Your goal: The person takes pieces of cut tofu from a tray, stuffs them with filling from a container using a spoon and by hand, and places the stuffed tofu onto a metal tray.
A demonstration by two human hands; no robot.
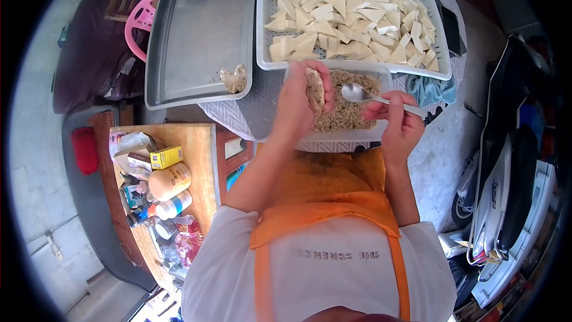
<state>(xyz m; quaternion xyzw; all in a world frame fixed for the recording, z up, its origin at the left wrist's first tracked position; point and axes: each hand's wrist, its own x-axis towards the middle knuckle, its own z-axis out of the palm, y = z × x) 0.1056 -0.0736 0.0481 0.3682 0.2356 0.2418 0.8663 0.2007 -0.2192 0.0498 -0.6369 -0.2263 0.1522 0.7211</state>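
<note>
My left hand [301, 98] is wrapped round a pale piece with brownish filling [316, 90], over the left part of the filling tub. Between the fingers of my right hand [400, 120] is the handle of a metal spoon [355, 92], its bowl over the crumbly brown filling [345, 116]. The clear plastic tub [384, 70] lies below both hands. Behind it, a white perforated tray [443, 53] holds several pale triangular pieces [357, 18]. Two filled pieces [233, 79] rest touching in the near right corner of a grey metal tray [199, 24].
A blue-green cloth [430, 89] lies right of the tub. To the left, a wooden cabinet top [202, 161] carries bottles [170, 182] and a yellow box [166, 157]. A pink plastic object [140, 24] shows beside the metal tray. A scooter [497, 191] stands at right.
</note>
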